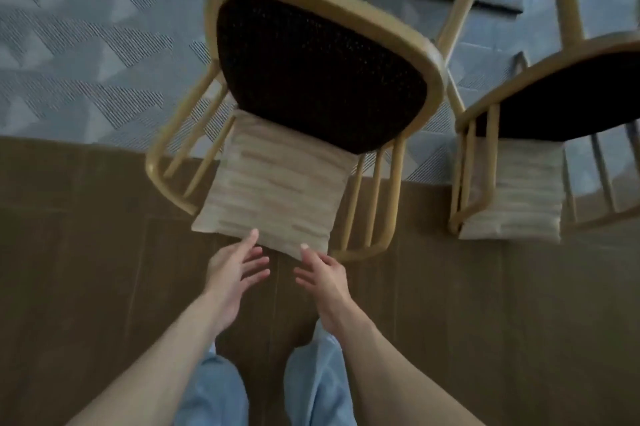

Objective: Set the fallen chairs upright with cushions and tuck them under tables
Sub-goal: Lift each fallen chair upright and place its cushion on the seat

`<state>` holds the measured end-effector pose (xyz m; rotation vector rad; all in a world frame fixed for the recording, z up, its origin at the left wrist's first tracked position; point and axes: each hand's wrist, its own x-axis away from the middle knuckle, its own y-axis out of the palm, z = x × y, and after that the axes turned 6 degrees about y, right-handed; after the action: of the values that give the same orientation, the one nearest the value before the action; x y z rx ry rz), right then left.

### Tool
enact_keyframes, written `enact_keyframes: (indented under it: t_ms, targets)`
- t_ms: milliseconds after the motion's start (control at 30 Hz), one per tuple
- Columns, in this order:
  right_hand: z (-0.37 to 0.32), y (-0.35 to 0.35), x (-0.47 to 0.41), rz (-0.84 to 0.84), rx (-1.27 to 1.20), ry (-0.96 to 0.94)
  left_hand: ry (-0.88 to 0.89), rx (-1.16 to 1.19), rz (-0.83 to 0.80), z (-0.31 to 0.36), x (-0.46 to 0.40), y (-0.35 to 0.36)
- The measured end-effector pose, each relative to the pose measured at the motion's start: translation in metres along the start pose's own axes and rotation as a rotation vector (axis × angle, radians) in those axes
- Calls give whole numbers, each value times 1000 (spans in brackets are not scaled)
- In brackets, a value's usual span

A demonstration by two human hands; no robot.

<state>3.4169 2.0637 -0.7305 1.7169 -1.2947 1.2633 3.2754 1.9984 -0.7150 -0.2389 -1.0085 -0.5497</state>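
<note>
At centre of the head view, a pale-yellow wooden spindle-back chair with a dark woven seat (311, 72) is seen from above, apparently upright, straddling the edge between a grey patterned carpet (86, 45) and a brown wood-plank floor (86, 287). A beige striped square cushion (277, 190) is propped against the chair's spindle back, its upper edge at the rear of the seat. The left hand (232, 273) is held open, fingers spread, index tip touching or just beside the cushion's near edge. The right hand (322, 273) is likewise open, fingers apart, thumb tip at the same edge; nothing is gripped by either. Whether real contact is made cannot be told, frame is blurred.

At right, a second matching yellow chair with dark seat (571, 96) is seen just beside the first, with its own beige striped cushion (512, 193) set against the back. Light-blue trouser legs (311, 384) are visible below. Dark table bases, possibly, are glimpsed at top; too blurred to confirm.

Judged stage: cushion being settled, chair not yet tucked under a table. Risks: cushion could slump or slide off if released leaning; chair legs could snag on the carpet edge when pushed; the neighbouring chair could be knocked, being so close
</note>
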Motion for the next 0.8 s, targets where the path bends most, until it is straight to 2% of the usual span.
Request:
enact_keyframes:
  t_ms: [300,500,667,800]
  targets:
    - [82,26,-123,-42,-192,148,-107,-22,-8,-109,-116,-50]
    - [124,40,-198,-124,-436,231,-137,24,-46,-154,-192,-67]
    - [148,52,-256,-172,-717,183,-105,154,-76,-182,-253,-66]
    - [159,52,-287,-209,-829,88,-40,283,-74,-194,-286,-69]
